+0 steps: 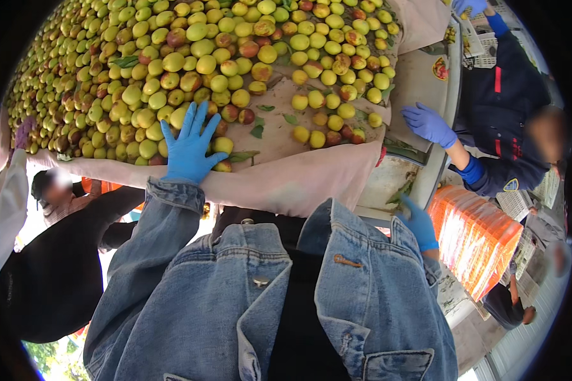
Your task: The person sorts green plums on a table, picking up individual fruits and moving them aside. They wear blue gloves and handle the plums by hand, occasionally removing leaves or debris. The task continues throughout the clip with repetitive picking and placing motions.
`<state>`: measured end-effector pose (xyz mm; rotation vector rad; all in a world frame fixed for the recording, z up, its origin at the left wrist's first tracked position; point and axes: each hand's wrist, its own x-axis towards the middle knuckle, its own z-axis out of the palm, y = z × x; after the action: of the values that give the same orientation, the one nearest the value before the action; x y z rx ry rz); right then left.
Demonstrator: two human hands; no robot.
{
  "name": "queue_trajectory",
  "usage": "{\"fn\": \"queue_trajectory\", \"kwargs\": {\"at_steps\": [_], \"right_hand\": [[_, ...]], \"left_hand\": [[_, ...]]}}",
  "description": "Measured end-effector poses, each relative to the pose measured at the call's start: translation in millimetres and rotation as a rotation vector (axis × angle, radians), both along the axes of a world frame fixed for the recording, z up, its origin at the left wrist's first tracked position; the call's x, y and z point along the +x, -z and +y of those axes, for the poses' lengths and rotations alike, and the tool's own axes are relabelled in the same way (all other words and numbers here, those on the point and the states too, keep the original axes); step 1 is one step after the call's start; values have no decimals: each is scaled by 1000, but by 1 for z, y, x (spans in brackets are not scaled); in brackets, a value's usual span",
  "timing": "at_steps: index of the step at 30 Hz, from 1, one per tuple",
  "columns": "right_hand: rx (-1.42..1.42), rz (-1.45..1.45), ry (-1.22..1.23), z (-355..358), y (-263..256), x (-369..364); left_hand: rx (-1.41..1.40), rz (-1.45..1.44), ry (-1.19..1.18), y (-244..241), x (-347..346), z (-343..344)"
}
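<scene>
A wide layer of yellow-green and reddish jujubes (171, 62) lies on a pale pink cloth (286, 185) before me. My left hand (190, 145), in a blue glove, rests palm down on the jujubes at the near edge, its fingers spread, holding nothing. Loose green leaves (257, 129) lie on bare cloth to its right. My right hand (417, 224), also blue-gloved, is low at the right beside the metal rim of a chute (438, 166). A jacket flap partly covers it. Leaf scraps (400, 190) lie just above its fingertips; whether it touches them I cannot tell.
Across the chute a person in dark clothes holds a purple-gloved hand (429, 125) over it. Wrapped orange crates (472, 233) stand at the right. Another purple-gloved hand (24, 133) and a black sleeve (62, 257) are at the left. White crates (486, 50) stand beyond.
</scene>
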<state>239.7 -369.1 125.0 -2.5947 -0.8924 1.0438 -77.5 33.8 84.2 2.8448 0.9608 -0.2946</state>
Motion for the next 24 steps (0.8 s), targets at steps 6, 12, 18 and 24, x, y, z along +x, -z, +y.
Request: {"fn": "queue_trajectory", "kwargs": {"at_steps": [6,12,18,24], "right_hand": [[636,-16,-416,198,63,-70],[422,-29,-289,304,106,-112],[488,49,-206,297,82,-101],[592,0,-121,267,31,-88]], "left_hand": [[10,-10,18,7,0,6],[-26,-1,3,9,3,6],[-31,-33,31,11,2,6],[-13,-17,23,14,8,3]]}}
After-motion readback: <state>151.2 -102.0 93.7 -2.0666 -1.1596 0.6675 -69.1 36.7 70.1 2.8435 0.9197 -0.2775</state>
